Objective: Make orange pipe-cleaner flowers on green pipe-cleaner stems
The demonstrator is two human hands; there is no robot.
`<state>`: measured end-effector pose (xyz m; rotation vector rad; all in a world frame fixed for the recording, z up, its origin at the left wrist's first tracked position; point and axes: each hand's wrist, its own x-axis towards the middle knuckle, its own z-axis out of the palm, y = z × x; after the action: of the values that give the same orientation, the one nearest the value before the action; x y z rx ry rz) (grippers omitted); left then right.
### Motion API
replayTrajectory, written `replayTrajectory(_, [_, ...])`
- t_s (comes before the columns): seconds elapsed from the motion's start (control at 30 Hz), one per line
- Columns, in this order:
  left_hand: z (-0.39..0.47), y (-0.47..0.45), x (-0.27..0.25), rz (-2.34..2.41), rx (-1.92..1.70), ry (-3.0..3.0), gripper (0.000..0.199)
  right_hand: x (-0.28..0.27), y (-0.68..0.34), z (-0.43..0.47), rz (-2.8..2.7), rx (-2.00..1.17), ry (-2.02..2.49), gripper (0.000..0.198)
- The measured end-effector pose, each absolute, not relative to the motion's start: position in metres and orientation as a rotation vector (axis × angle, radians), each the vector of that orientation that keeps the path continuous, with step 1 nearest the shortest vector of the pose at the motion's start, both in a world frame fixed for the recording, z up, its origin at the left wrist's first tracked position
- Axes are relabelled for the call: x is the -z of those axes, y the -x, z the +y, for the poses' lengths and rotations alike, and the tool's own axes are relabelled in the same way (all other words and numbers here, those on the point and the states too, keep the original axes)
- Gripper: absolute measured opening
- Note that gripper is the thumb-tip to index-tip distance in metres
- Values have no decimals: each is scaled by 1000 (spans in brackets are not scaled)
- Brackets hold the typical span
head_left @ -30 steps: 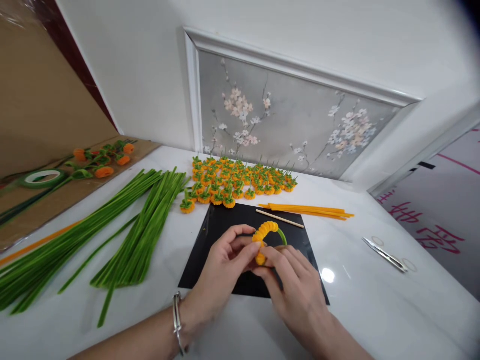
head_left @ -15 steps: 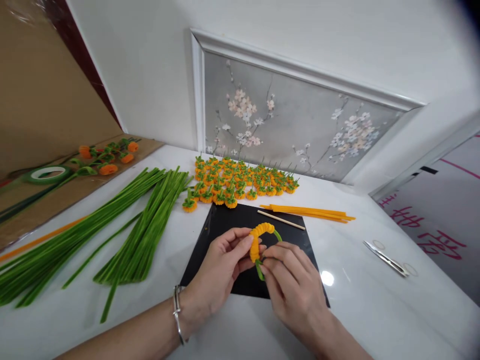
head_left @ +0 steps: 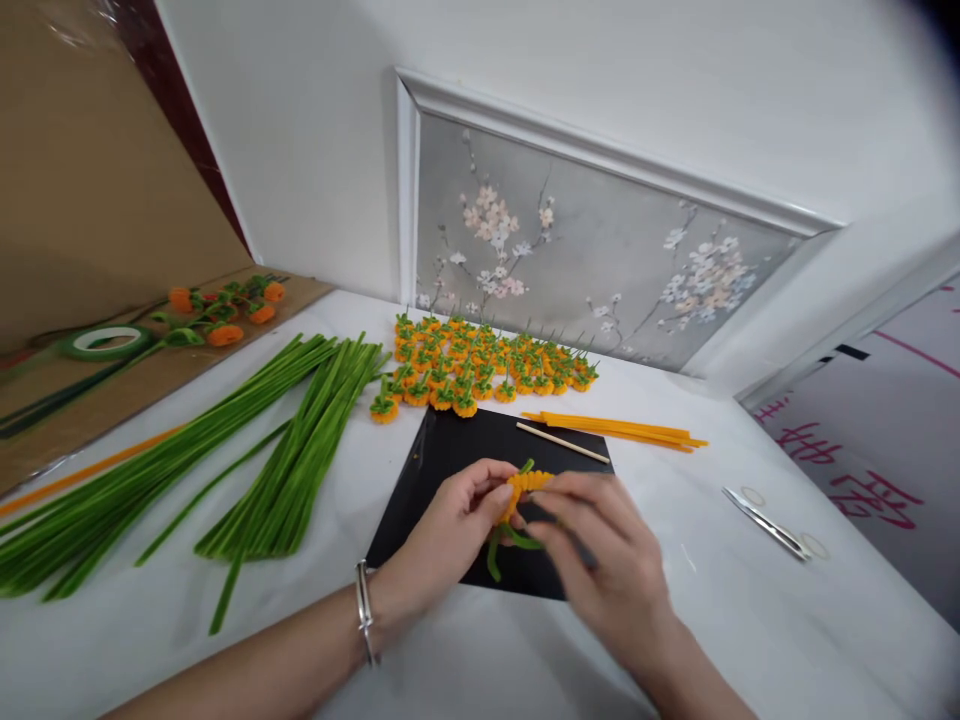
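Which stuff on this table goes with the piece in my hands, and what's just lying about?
Likely in the job:
- orange-and-green piece, in your left hand
- green strips and orange strips, matching colours
- black sheet, beneath

Probably just lying about:
- green tape roll, on cardboard
- silver tool, off right

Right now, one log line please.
left hand: holds orange coil with green strip; right hand: at coil; beneath: black sheet; on sheet: wooden stick
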<state>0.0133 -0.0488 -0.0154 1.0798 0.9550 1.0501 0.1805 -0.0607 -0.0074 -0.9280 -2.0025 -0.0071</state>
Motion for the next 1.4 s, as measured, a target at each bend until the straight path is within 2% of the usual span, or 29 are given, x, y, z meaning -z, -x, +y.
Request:
replayTrajectory(0.1, [-48,-9,15,979,-938,-1346,24,6,-197,-53,-1720,-242,1162,16])
replayTrajectory(0.23, [-49,-8,15,985,-841,-1546,28,14,-204,-46,-1713,-921,1239,25])
replayTrajectory(0.33, [-47,-9,14,994,-837,-1567,28,17,-199,-49,-1826,-1040,1263,30])
replayTrajectory(0.43, [-44,-8,14,1055,-847,-1549,27,16,-195,-52,-1960,-948,1304,34])
replayTrajectory(0.57, [-42,-7,14,1020,-759,-1413,29,17,-194,-53,-2094,-786,1285,30])
replayTrajectory(0.73, [-43,-8,15,901,-531,-1181,30,29,-188,-53,-2189,-427,1237,29])
replayTrajectory(0.97, [-43,-4,13,881,-503,-995,28,35,-185,-56,-2219,59,1346,29])
replayTrajectory(1.4, [-37,6,4,920,-514,-1017,26,30,-216,-43,-2026,282,1535,30])
